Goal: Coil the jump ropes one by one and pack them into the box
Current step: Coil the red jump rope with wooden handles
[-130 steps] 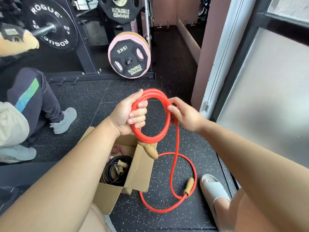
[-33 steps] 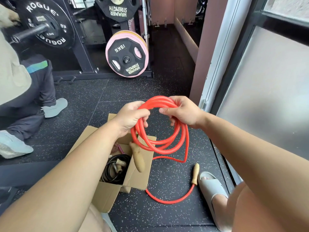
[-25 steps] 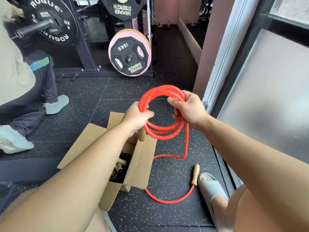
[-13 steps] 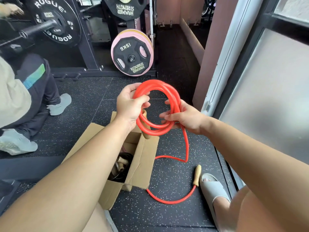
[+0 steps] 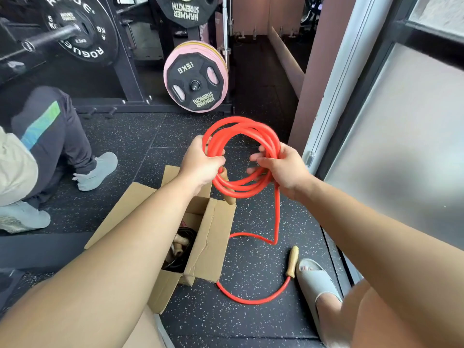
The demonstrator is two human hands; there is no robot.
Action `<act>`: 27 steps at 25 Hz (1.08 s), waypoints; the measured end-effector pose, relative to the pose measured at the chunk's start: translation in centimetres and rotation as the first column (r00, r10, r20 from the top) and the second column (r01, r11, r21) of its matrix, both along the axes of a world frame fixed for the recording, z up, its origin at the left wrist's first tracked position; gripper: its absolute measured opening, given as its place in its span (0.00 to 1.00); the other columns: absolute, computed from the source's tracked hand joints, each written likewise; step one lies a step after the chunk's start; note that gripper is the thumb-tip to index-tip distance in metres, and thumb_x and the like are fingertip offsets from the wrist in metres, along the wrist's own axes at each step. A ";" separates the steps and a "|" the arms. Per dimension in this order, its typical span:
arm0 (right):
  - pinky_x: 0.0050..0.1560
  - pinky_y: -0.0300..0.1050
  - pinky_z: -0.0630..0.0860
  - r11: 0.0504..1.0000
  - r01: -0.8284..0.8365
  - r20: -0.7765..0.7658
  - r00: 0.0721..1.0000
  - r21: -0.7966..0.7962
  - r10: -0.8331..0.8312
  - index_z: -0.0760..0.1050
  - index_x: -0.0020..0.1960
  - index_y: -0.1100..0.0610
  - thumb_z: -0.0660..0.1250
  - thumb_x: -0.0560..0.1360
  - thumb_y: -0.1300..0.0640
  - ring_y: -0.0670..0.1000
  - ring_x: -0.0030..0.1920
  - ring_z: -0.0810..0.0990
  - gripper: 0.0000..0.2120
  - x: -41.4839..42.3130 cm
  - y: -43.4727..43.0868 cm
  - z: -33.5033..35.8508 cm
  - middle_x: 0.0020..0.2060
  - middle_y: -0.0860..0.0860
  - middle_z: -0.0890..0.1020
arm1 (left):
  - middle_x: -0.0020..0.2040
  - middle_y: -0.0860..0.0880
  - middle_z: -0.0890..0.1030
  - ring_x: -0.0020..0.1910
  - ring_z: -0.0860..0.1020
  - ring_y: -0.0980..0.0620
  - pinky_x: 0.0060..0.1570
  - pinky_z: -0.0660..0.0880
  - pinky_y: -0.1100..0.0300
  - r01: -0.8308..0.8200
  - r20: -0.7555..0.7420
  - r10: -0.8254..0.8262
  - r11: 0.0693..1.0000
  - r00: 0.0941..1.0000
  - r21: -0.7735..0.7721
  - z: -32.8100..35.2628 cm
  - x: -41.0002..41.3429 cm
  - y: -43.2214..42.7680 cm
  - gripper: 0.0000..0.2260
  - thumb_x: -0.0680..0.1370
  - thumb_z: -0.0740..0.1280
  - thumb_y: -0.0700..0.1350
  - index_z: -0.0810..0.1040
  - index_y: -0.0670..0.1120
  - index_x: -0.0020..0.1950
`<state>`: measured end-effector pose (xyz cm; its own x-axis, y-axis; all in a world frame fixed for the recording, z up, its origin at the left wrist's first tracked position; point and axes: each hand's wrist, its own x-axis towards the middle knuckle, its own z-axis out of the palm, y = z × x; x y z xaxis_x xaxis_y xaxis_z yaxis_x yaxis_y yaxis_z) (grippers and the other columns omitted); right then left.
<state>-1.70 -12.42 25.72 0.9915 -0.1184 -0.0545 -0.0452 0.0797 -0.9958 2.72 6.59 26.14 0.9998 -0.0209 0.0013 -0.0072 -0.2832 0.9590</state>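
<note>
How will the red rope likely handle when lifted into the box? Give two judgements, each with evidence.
Probably floppy: the rope hangs slack below the right hand and snakes to its handle. Likely springy: the loops splay unevenly in the left hand, so may uncoil if released.

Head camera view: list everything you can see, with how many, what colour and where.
red jump rope: one, red, coiled between both hands, tail trailing onto the floor
wooden handles: two, tan, one hanging under the coil, one on the floor beside the slipper
cardboard box: one, brown, open on the floor
black rope: one, black, coiled inside the box
weight plates: at least three, black, one pink-rimmed, at the back
other person: one, dark trousers, grey shoes, left edge
slipper: one, grey, bottom right, on own foot
left hand: grips the coil's left side
right hand: holds the coil's right side
</note>
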 end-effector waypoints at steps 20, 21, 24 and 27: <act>0.25 0.42 0.72 0.834 0.026 0.053 0.999 -0.552 0.004 0.82 0.44 0.57 0.75 0.72 0.52 0.49 0.24 0.72 0.08 0.4 -1.1 1.4 0.23 0.46 0.73 | 0.27 0.51 0.68 0.23 0.71 0.52 0.28 0.75 0.58 0.397 -0.221 -0.453 0.882 0.864 -0.253 2.2 -2.4 -0.5 0.26 0.72 0.65 0.66 0.79 0.43 0.50; 0.25 0.43 0.73 0.833 0.031 0.054 0.999 -0.553 -0.001 0.82 0.44 0.58 0.75 0.72 0.52 0.49 0.24 0.73 0.09 0.4 -1.1 1.4 0.23 0.46 0.73 | 0.26 0.51 0.66 0.23 0.69 0.53 0.27 0.73 0.59 0.409 -0.186 -0.458 0.878 0.869 -0.249 2.1 -2.4 -0.6 0.26 0.73 0.65 0.65 0.79 0.42 0.51; 0.27 0.45 0.76 0.831 0.004 0.014 1.000 -0.556 0.005 0.81 0.43 0.57 0.74 0.72 0.50 0.51 0.24 0.78 0.10 0.5 -1.5 1.4 0.24 0.47 0.74 | 0.28 0.52 0.66 0.23 0.67 0.54 0.26 0.72 0.59 0.444 -0.103 -0.472 0.870 0.876 -0.213 1.3 -2.3 -0.7 0.18 0.78 0.69 0.54 0.79 0.38 0.55; 0.33 0.49 0.81 0.837 -0.107 -0.038 0.994 -0.536 0.102 0.79 0.42 0.56 0.74 0.75 0.51 0.53 0.28 0.82 0.09 0.3 -1.7 1.3 0.28 0.51 0.79 | 0.27 0.50 0.66 0.22 0.67 0.52 0.27 0.72 0.58 0.433 -0.032 -0.437 0.897 0.899 -0.088 0.9 -2.3 -0.9 0.12 0.78 0.69 0.52 0.81 0.42 0.49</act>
